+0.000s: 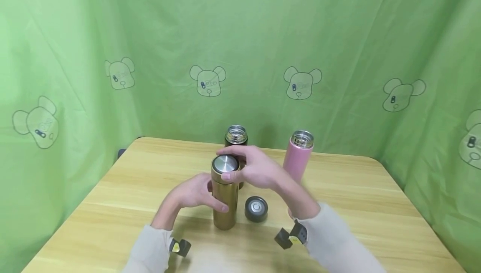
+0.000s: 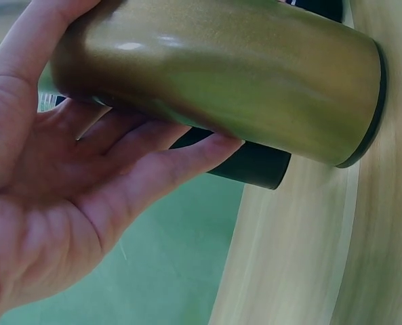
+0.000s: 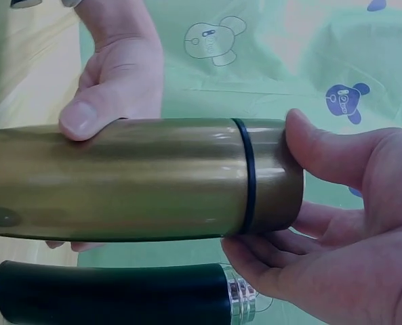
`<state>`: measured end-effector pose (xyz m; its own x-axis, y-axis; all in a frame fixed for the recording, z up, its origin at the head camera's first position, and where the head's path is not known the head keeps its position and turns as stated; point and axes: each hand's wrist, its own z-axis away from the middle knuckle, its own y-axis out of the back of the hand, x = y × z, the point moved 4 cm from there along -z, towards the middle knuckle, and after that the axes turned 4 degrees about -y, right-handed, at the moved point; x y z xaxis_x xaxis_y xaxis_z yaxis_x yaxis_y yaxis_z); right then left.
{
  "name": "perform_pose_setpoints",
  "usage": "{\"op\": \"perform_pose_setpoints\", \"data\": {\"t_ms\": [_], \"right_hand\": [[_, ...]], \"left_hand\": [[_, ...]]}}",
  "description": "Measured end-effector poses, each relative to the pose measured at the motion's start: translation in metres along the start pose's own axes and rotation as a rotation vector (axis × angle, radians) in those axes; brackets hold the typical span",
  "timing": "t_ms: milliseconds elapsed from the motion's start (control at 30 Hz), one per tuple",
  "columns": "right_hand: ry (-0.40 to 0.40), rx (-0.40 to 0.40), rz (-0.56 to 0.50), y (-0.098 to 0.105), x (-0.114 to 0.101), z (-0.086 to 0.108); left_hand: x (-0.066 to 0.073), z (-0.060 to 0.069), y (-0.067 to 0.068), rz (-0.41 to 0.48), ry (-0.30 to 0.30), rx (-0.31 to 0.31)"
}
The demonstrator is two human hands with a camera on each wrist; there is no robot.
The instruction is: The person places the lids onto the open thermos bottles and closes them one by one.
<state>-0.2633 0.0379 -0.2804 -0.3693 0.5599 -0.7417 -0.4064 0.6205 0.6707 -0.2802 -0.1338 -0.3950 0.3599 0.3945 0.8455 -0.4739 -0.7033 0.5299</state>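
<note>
A gold thermos (image 1: 226, 206) stands upright near the front middle of the table, its gold lid (image 1: 226, 164) with a silver disc on top. My left hand (image 1: 196, 190) grips the body from the left, thumb across the front. My right hand (image 1: 259, 168) holds the lid from the right, thumb at the near side and fingers at the far side. In the right wrist view, a dark ring (image 3: 245, 176) marks the seam between lid and body. Behind the gold thermos stands a lidless black thermos (image 3: 112, 291), partly hidden in the head view.
A lidless pink thermos (image 1: 297, 158) stands to the right, partly behind my right forearm. A loose dark lid (image 1: 256, 209) lies on the wooden table (image 1: 124, 206) just right of the gold thermos. Green curtains (image 1: 255, 22) surround the table's back and sides.
</note>
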Motion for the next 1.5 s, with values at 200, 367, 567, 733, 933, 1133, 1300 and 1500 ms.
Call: {"op": "perform_pose_setpoints", "data": {"t_ms": [200, 367, 567, 733, 933, 1133, 1300, 1500], "right_hand": [[0.013, 0.064, -0.02, -0.004, 0.001, 0.003], [0.049, 0.17, -0.028, -0.008, 0.002, 0.006], [0.052, 0.308, -0.019, -0.015, 0.001, 0.012], [0.068, 0.404, 0.01, -0.02, 0.003, 0.015], [0.062, 0.408, -0.037, -0.021, 0.008, 0.016], [0.046, 0.346, -0.071, -0.023, 0.01, 0.016], [0.015, 0.326, -0.098, -0.024, 0.014, 0.016], [-0.006, 0.305, -0.135, -0.024, 0.018, 0.016]], "left_hand": [[0.0, -0.001, 0.0, -0.022, 0.002, 0.014], [0.0, -0.001, 0.0, -0.029, -0.009, 0.018], [0.0, -0.002, 0.0, -0.022, -0.012, 0.018], [0.002, -0.003, 0.0, -0.026, -0.02, 0.019], [0.002, -0.003, -0.001, -0.022, -0.018, 0.016], [0.001, -0.001, -0.001, 0.002, -0.019, 0.012], [0.0, 0.0, -0.002, 0.019, -0.019, -0.002], [-0.001, 0.0, -0.003, 0.025, -0.017, -0.011]]}}
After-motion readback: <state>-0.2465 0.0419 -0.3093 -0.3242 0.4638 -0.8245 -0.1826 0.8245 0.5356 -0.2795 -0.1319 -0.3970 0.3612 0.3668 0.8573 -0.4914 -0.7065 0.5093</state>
